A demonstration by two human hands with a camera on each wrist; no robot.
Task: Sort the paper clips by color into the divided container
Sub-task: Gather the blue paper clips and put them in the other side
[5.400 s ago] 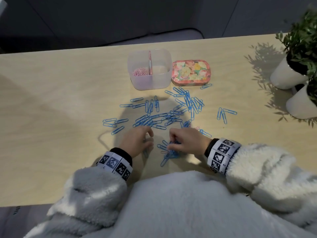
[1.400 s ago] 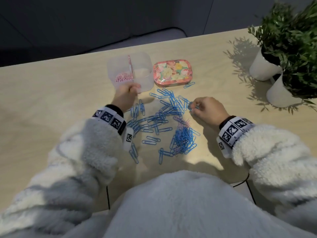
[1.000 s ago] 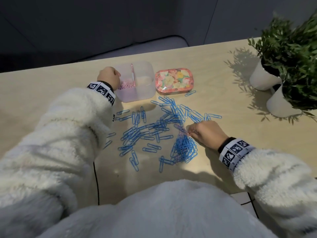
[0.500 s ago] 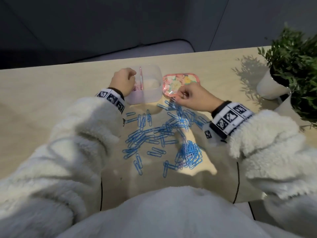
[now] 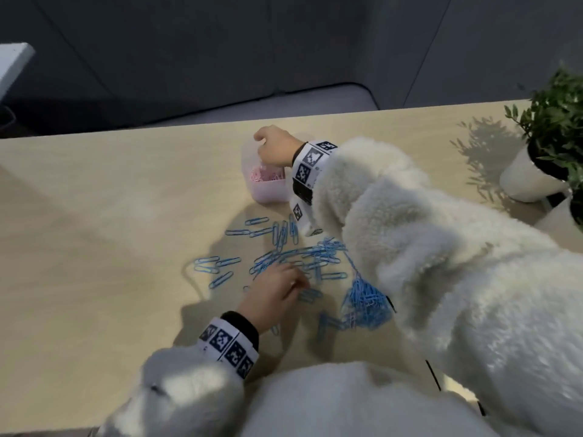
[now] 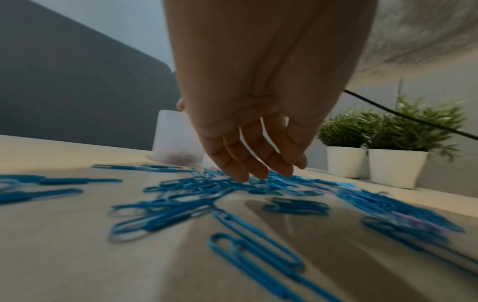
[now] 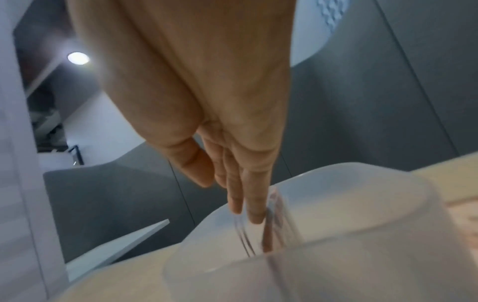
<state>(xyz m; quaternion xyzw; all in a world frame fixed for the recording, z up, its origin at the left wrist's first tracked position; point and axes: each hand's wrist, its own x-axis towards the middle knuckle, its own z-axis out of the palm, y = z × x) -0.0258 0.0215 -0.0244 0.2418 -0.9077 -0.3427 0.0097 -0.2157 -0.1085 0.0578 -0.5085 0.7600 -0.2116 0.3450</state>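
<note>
Sorting under way. Right hand [image 5: 273,146] over divided container [image 5: 268,192] near table's far edge, fingers straight, empty. Left hand [image 5: 275,290] open, touching blue paper clips [image 5: 296,260] mid-table. Next: pinch one clip.

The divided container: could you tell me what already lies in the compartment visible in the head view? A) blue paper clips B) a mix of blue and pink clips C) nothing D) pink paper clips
D: in the head view, the divided container holds a small heap of pink paper clips in its visible compartment, while the blue paper clips lie loose on the table.
</note>
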